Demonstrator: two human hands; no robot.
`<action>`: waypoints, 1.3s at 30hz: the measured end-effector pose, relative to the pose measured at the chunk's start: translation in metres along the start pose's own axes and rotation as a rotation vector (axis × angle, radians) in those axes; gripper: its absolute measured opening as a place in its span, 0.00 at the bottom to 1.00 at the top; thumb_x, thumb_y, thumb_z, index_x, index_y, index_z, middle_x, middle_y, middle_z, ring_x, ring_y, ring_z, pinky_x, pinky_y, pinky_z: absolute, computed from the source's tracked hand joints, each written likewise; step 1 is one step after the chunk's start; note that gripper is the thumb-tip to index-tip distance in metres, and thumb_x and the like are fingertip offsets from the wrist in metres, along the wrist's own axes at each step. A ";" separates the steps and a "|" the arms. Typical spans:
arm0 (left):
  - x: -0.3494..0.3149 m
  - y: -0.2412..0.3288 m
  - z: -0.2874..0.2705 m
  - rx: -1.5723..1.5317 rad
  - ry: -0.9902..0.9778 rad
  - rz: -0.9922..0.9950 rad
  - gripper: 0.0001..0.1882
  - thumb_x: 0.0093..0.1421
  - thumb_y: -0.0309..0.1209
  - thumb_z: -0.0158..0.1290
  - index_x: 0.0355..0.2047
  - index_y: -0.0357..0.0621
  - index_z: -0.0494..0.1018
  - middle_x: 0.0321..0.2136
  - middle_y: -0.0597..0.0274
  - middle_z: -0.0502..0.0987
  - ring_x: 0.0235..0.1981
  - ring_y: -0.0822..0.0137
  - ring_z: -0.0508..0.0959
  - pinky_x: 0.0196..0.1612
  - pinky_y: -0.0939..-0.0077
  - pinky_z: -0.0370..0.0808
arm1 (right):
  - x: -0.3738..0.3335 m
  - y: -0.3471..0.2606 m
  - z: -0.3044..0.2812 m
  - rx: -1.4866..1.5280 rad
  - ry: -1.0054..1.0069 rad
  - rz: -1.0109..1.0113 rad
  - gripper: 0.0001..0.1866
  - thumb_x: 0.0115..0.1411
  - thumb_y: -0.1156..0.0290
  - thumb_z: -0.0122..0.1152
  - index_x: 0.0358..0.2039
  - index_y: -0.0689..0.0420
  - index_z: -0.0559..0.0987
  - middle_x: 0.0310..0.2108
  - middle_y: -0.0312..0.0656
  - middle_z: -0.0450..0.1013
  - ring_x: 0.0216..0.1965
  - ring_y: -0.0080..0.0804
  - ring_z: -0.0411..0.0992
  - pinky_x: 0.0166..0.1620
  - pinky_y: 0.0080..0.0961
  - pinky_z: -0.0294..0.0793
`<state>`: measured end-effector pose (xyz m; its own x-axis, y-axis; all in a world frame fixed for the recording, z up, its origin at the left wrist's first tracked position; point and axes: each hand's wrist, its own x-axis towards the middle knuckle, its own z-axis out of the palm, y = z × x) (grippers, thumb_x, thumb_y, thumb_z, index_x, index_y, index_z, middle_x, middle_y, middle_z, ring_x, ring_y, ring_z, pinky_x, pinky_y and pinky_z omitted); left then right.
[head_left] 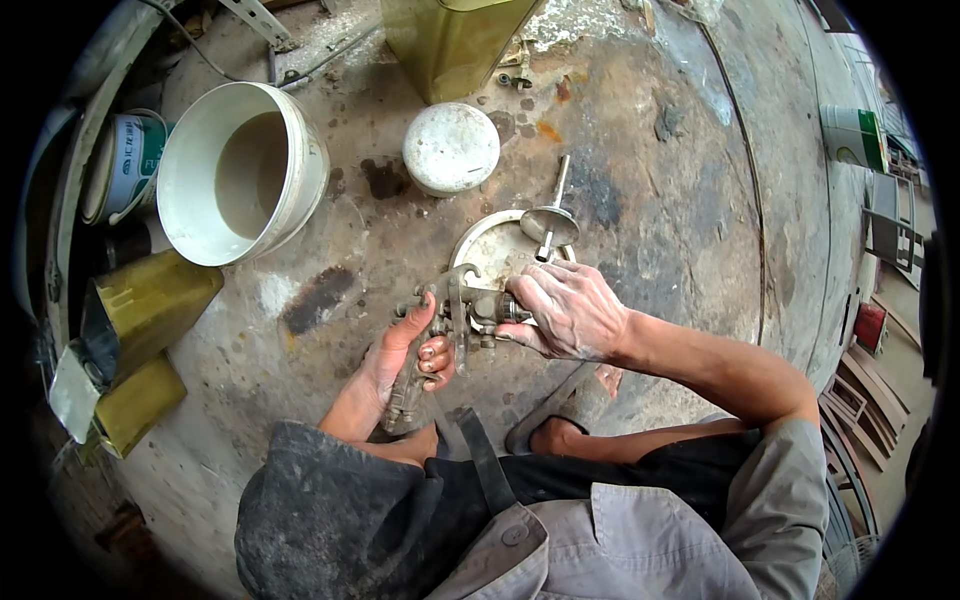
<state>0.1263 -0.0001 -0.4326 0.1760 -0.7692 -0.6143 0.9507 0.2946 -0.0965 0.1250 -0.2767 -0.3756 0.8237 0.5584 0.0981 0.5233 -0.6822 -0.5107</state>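
Note:
My left hand point(405, 355) is closed around the handle of a metal spray gun point(460, 318), its thumb pointing up along the back. The gun is grey and worn, with a curved hook on top. On the right, my right hand point(575, 310) pinches the dark, ringed front end of the gun between thumb and fingers. Just beyond the hands lies a round white lid point(478, 240). A metal cup lid with a tube through it point(548, 222) rests tilted on that white lid's far right edge.
A white bucket point(308, 165) with cloudy liquid stands at the far left. Ahead are a white round tub point(450, 148) and a yellowish tin point(455, 45). More yellowish tins point(155, 310) lie at left, near a paint pail point(125, 165). A dark line point(745, 150) crosses the stained floor.

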 end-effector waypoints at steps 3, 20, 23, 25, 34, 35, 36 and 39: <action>0.000 0.000 0.003 0.046 0.076 0.040 0.27 0.65 0.55 0.59 0.46 0.43 0.76 0.14 0.73 0.64 0.15 0.75 0.69 0.16 0.74 0.68 | -0.002 -0.009 -0.002 0.096 -0.069 0.148 0.22 0.65 0.51 0.63 0.32 0.59 0.70 0.22 0.46 0.71 0.23 0.46 0.75 0.25 0.37 0.70; -0.008 0.006 0.008 0.216 0.209 0.296 0.28 0.63 0.59 0.59 0.34 0.43 0.74 0.15 0.73 0.65 0.16 0.76 0.68 0.17 0.73 0.69 | 0.005 -0.007 -0.021 0.641 -0.216 0.459 0.27 0.71 0.53 0.55 0.60 0.61 0.68 0.39 0.58 0.74 0.39 0.52 0.76 0.41 0.45 0.74; -0.013 0.008 0.007 0.208 0.178 0.283 0.21 0.62 0.52 0.64 0.35 0.49 0.73 0.17 0.67 0.66 0.19 0.70 0.71 0.22 0.71 0.69 | 0.001 -0.005 -0.021 0.605 -0.233 0.439 0.27 0.72 0.51 0.54 0.58 0.62 0.69 0.41 0.56 0.76 0.39 0.52 0.77 0.44 0.44 0.75; -0.014 0.004 0.010 0.292 0.232 0.354 0.21 0.63 0.51 0.64 0.35 0.47 0.74 0.17 0.66 0.67 0.20 0.69 0.71 0.24 0.69 0.70 | 0.000 -0.008 -0.020 0.689 -0.218 0.525 0.28 0.71 0.51 0.56 0.57 0.64 0.69 0.41 0.55 0.77 0.39 0.51 0.77 0.44 0.42 0.76; -0.014 -0.001 -0.006 0.589 0.114 0.762 0.16 0.63 0.36 0.66 0.39 0.37 0.74 0.21 0.61 0.72 0.23 0.66 0.73 0.29 0.66 0.72 | 0.009 -0.005 -0.032 1.125 -0.452 0.848 0.25 0.75 0.50 0.49 0.52 0.63 0.73 0.32 0.46 0.75 0.34 0.34 0.75 0.39 0.34 0.75; -0.014 -0.003 -0.010 0.596 0.115 0.793 0.16 0.64 0.35 0.65 0.39 0.36 0.73 0.21 0.61 0.73 0.22 0.66 0.74 0.29 0.66 0.72 | 0.008 -0.006 -0.028 1.165 -0.425 0.806 0.22 0.76 0.52 0.46 0.50 0.61 0.73 0.30 0.42 0.73 0.31 0.32 0.73 0.37 0.31 0.74; -0.013 -0.004 -0.011 0.590 0.130 0.782 0.16 0.64 0.35 0.65 0.39 0.36 0.73 0.21 0.60 0.73 0.22 0.65 0.74 0.29 0.66 0.72 | 0.006 -0.005 -0.026 1.136 -0.395 0.764 0.22 0.77 0.53 0.46 0.50 0.61 0.73 0.30 0.42 0.73 0.31 0.31 0.73 0.37 0.31 0.74; -0.014 -0.007 -0.009 0.557 0.188 0.732 0.16 0.64 0.37 0.65 0.38 0.38 0.73 0.21 0.60 0.73 0.22 0.65 0.74 0.28 0.65 0.73 | 0.000 0.001 -0.014 1.028 -0.385 0.663 0.20 0.77 0.55 0.46 0.48 0.62 0.74 0.32 0.48 0.74 0.34 0.38 0.75 0.39 0.35 0.75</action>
<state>0.1153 0.0134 -0.4305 0.7809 -0.3809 -0.4950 0.6133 0.3178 0.7230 0.1284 -0.2842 -0.3640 0.6548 0.4707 -0.5913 -0.5110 -0.3007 -0.8053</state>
